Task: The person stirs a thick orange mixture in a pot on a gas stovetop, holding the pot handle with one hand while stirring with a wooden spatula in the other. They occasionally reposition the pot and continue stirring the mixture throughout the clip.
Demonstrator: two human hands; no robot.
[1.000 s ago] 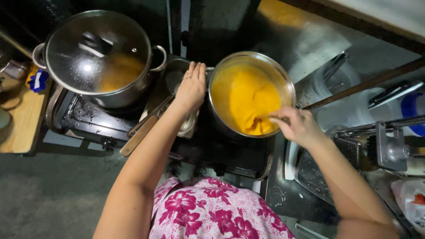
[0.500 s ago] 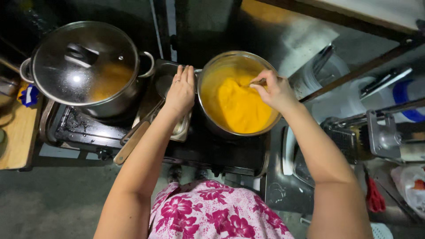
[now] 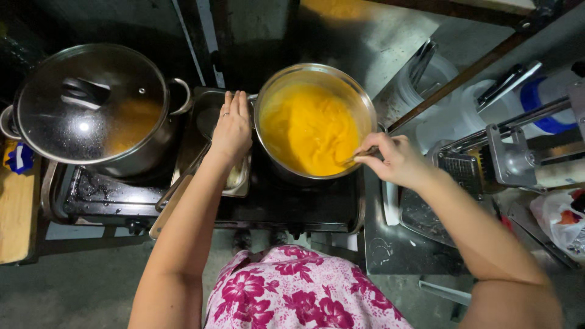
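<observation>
A steel pot [image 3: 359,97] holding thick yellow-orange mixture [image 3: 311,128] stands on the right burner of a black stove [image 3: 286,204]. My right hand [image 3: 393,159] grips a utensil handle [image 3: 359,156] that dips into the mixture at the pot's right rim. My left hand [image 3: 231,125] presses flat against the pot's left side, over its handle. My pink floral clothing shows at the bottom of the view.
A large lidded pot [image 3: 91,109] sits on the left burner. A small steel tray [image 3: 234,176] with a wooden-handled utensil [image 3: 170,204] lies between the pots. A wooden board [image 3: 17,213] is at far left; metal tools and a plastic bag [image 3: 557,219] crowd the right counter.
My right hand has swept the utensil from the pot's far rim round to its near right side. My left hand has stayed on the pot's left side.
</observation>
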